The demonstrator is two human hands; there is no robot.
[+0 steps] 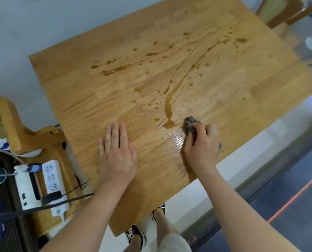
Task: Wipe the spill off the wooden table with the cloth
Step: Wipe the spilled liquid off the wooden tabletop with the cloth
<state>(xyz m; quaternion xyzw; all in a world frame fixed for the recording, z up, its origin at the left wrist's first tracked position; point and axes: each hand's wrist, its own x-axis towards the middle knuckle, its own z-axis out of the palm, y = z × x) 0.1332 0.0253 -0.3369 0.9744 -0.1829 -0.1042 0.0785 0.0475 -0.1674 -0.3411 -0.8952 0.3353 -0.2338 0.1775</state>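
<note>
Cloth (190,124), grey and bunched into a wad, is gripped in the right hand (201,148), whose fingers are curled tightly round it. It is pressed against the wooden table (78,84) near the table's near right edge. The wad is set just beside the near end of the spill (169,104), where a small brown puddle is seen. From that puddle a long thin streak is drawn away toward the far right corner, and brown drops and smears are scattered across the middle and left of the tabletop. The left hand (118,153) is laid flat on the wood, palm down, fingers straight and together, with nothing held. A wooden chair (11,120) and a white power strip (52,179) are seen to the left of the table.
</note>
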